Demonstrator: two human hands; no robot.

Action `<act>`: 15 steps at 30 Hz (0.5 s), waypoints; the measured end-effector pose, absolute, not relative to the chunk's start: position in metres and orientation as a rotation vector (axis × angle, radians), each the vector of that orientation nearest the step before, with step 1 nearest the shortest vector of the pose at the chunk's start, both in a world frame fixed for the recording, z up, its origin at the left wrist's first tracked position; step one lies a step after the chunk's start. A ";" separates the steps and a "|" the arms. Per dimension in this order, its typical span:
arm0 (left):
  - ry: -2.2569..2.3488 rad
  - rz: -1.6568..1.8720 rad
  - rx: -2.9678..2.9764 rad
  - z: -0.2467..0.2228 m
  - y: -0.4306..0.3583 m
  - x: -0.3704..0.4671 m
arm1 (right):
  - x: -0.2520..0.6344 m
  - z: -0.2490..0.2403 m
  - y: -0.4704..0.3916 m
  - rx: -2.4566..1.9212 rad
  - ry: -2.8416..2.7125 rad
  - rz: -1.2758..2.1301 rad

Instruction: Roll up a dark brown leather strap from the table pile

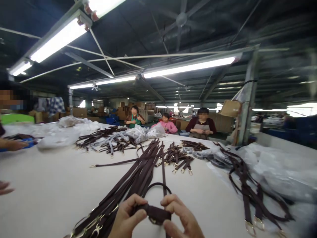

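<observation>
On a white factory desk [49,185] strewn with strap bundles [138,172], the left hand [127,216] and right hand [179,216] both pinch a folded dark brown strap [156,213], mid-fold; steady tension seems needed.

Two bare hands at the bottom edge, left hand [127,216] and right hand [179,215], pinching one folded dark brown leather strap [156,213]. One long bundle of dark brown leather straps [135,178] across one white table [49,185], too many to count. Three seated people [167,125] at the far side. Two other hands [5,187] at the left edge. Four lit fluorescent tube lights [188,67] overhead. One grey ceiling fan [182,19].
</observation>
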State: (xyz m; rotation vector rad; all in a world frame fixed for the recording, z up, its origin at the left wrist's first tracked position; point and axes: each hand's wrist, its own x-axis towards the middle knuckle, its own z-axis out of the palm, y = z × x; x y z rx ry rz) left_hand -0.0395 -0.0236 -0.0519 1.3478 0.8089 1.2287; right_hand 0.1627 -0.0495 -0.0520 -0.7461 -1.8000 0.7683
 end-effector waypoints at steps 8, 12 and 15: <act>0.836 1.174 1.305 -0.059 -0.023 -0.033 | 0.160 -0.052 -0.053 -0.743 -1.491 1.248; 0.758 1.140 1.299 -0.059 -0.025 -0.030 | 0.165 -0.044 -0.053 -0.947 -1.653 1.362; 0.757 1.123 1.314 -0.056 -0.026 -0.028 | 0.166 -0.045 -0.051 -0.966 -1.739 1.367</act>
